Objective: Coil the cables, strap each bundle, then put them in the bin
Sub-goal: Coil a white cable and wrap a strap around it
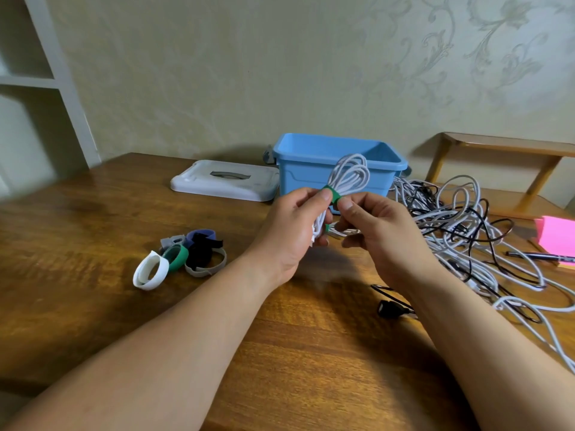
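Observation:
A coiled white cable bundle point(350, 174) is held up in front of the blue bin point(336, 164). A green strap point(333, 194) is wrapped around its middle. My left hand point(292, 231) grips the lower part of the bundle, thumb on the strap. My right hand point(373, 231) pinches the strap and the bundle from the right. A tangle of white and black cables point(473, 231) lies on the table to the right. Several rolled straps point(180, 256), white, green, black, grey and purple, lie to the left.
The bin's white lid point(224, 180) lies flat left of the bin. Pink sticky notes point(557, 241) and a pen point(541, 256) sit at the right edge. A black plug point(389, 307) lies near my right forearm. A wooden chair point(497, 157) stands behind the cables.

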